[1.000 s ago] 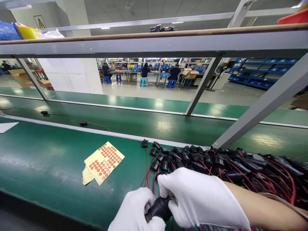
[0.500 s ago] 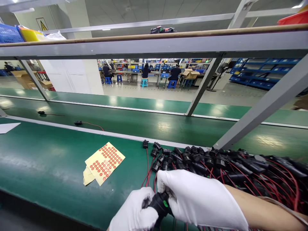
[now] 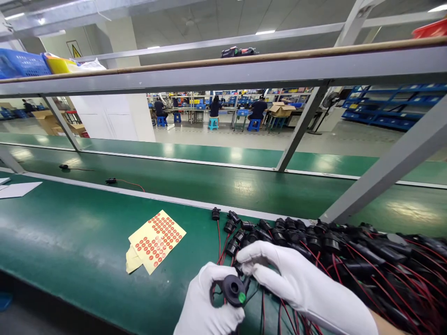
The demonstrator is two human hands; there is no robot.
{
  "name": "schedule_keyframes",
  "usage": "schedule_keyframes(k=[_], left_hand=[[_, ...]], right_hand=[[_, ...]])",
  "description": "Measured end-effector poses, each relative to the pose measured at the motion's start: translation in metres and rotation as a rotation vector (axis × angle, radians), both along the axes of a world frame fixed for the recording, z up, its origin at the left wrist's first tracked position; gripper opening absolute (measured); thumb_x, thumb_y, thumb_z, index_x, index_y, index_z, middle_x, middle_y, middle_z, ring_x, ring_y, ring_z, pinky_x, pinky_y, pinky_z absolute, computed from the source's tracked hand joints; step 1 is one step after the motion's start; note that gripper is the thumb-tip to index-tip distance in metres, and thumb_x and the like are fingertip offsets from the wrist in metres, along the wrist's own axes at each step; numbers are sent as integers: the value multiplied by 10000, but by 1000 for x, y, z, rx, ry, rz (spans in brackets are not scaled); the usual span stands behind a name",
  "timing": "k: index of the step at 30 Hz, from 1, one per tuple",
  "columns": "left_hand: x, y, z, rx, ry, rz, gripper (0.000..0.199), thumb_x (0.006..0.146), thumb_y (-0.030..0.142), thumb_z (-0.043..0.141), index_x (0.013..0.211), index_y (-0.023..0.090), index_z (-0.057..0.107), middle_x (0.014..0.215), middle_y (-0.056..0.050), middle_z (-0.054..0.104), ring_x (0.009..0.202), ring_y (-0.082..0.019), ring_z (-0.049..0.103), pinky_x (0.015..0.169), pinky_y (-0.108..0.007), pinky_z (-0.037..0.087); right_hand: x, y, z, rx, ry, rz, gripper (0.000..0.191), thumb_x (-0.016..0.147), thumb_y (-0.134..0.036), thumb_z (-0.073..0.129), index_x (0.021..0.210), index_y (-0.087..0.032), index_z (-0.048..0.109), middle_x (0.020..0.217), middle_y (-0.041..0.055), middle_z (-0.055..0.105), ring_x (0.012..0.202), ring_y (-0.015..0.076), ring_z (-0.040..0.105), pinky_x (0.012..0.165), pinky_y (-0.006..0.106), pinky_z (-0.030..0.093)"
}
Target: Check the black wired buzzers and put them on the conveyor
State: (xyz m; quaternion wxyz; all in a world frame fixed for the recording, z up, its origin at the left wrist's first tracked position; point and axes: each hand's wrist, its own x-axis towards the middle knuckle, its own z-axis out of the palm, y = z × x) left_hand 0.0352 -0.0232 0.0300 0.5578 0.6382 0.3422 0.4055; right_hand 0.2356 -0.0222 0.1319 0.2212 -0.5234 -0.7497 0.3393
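Observation:
My left hand (image 3: 211,302), in a white glove, is closed around a small black pump-like part (image 3: 232,289). The part's round end, with a hole in its middle, faces up toward me, and a green dot sits on its rim. My right hand (image 3: 279,274), gloved too, is right beside it, thumb and fingertips drawn together at the part's far side. What those fingertips pinch is too small and dark to make out. Close behind both hands lies a heap of similar black parts (image 3: 330,242) with red and black wires.
A yellowish sheet of red round stickers (image 3: 162,235) lies left of my hands on the green bench (image 3: 80,232). Two wired black parts, one a nearer piece (image 3: 111,180), lie beyond the pale divider strip. A shelf (image 3: 209,74) on slanted posts crosses overhead. People sit far behind.
The black part has turned so that its round, holed end faces up. My right hand has shifted off its body toward its far side. The camera view has moved slightly.

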Motion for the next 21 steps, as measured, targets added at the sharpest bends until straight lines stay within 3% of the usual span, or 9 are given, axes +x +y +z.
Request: schedule_keyframes(k=[3,6,9,11,13,15,17,19,21], left_hand=[[7,-1,-7,97,-29,167,231,700,148,701,923,208,689,873,-1,653,807,-167,623,773,-268,461],[14,-5,-11,182,-46,300,248,749,213,772,988,234,712,892,-3,680,818,-174,653,759,-263,502],[20,-10,-15,334,-21,437,318,825,377,765,1117,277,691,935,-11,690,843,-178,663,773,-272,537],[20,-11,-18,456,35,526,404,869,479,699,1222,293,635,973,-20,677,848,-175,661,778,-280,544],[14,-8,-23,576,132,636,485,919,541,596,1323,276,557,1032,-49,673,917,-198,655,819,-313,537],[0,-1,-33,687,248,779,483,972,516,508,1368,239,505,1094,-89,678,1014,-231,637,880,-356,519],[-19,6,-49,744,374,902,395,997,403,485,1346,219,512,1116,-112,692,1045,-247,634,916,-377,508],[-39,9,-70,713,514,950,332,981,275,498,1303,210,546,1080,-117,718,990,-249,659,902,-382,517],[-53,7,-90,612,631,938,307,946,205,523,1245,209,595,1032,-115,743,939,-259,686,879,-393,536]], right_hand=[[-2,-7,-26,10,99,-50,314,733,-242,605,1039,-216,672,921,54,736,782,229,685,712,340,556],[-16,-13,-59,202,207,-99,558,530,-92,645,1067,-243,663,946,28,696,802,221,664,695,312,544],[-30,-12,-84,410,374,-135,490,576,-88,643,1025,-282,666,914,-2,664,836,205,659,738,307,540],[-31,-6,-90,365,496,-99,350,632,-185,688,970,-274,666,913,2,663,829,207,664,748,316,548],[-22,7,-83,224,542,-50,310,690,-331,699,989,-254,669,983,36,693,888,240,681,799,354,557],[-4,29,-63,167,462,-101,344,774,-431,630,1047,-227,674,1058,77,714,979,279,679,859,398,546],[20,60,-32,299,260,-341,335,835,-450,559,1031,-204,676,1060,102,717,982,297,673,861,425,534],[44,99,1,590,-28,-710,371,791,-466,597,1016,-181,673,979,123,719,902,328,675,843,473,520],[63,140,27,701,-101,-768,392,770,-451,625,1033,-165,673,988,149,702,956,369,651,902,522,474]])
